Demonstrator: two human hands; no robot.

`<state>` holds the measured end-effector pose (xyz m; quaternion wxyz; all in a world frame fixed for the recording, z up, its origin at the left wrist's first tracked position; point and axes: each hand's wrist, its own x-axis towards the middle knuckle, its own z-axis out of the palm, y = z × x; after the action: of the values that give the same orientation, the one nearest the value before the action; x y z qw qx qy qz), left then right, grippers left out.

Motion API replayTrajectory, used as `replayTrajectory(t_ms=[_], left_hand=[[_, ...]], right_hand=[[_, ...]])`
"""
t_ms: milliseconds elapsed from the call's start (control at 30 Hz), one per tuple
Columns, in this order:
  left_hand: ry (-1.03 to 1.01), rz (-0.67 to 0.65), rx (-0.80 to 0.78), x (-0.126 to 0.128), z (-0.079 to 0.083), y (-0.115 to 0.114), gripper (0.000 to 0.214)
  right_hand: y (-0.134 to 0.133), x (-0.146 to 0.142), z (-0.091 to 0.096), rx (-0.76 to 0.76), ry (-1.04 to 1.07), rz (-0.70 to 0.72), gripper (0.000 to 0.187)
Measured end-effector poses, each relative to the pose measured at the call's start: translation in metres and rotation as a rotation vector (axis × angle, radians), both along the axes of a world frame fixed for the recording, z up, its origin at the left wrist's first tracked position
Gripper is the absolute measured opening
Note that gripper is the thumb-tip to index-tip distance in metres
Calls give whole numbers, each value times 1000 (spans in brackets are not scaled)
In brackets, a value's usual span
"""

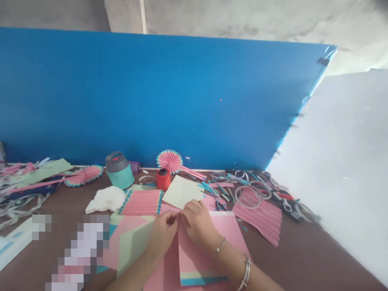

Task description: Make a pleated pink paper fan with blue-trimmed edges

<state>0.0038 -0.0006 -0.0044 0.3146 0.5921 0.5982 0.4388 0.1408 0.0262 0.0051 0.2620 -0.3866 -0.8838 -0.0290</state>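
Note:
A pink sheet of paper (201, 258) with a cream and blue strip along its near edge lies in front of me, over other pink sheets. At its far left corner my left hand (163, 232) pinches the paper's edge between thumb and fingers. My right hand (198, 224), a bracelet on its wrist, is closed against the same corner, its fingertips touching those of the left. The exact fold under the fingertips is hidden. Just beyond the hands lies a cream paper sheet (182, 190). Left of them is a pleated pink paper (142, 202) with blue-striped ends.
A red thread spool (163, 179), a teal container (119, 171) and white crumpled material (106, 199) stand or lie behind. Finished-looking paper fans (169, 161) rest near the blue board (182, 97). Tape rolls (248, 196), scraps and another pleated pink paper (260, 214) are at right.

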Motion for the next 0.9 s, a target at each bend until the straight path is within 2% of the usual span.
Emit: replayTrajectory(t_ms=[367, 567, 667, 767, 800, 900], left_hand=[[-71, -17, -3, 1, 3, -1, 25], [-95, -46, -4, 0, 4, -2, 26], [-140, -22, -13, -1, 5, -2, 26], [-225, 26, -53, -6, 4, 1, 27], [-254, 52, -67, -7, 3, 3, 28], [-337, 119, -105, -12, 0, 7, 33]], right_hand=[[-1, -2, -2, 22, 119, -29, 15], [-3, -2, -2, -26, 236, -22, 12], [0, -2, 2, -106, 346, -61, 11], [14, 11, 18, -253, 500, -167, 12], [20, 21, 26, -310, 563, -252, 11], [39, 74, 53, -423, 780, -476, 15]])
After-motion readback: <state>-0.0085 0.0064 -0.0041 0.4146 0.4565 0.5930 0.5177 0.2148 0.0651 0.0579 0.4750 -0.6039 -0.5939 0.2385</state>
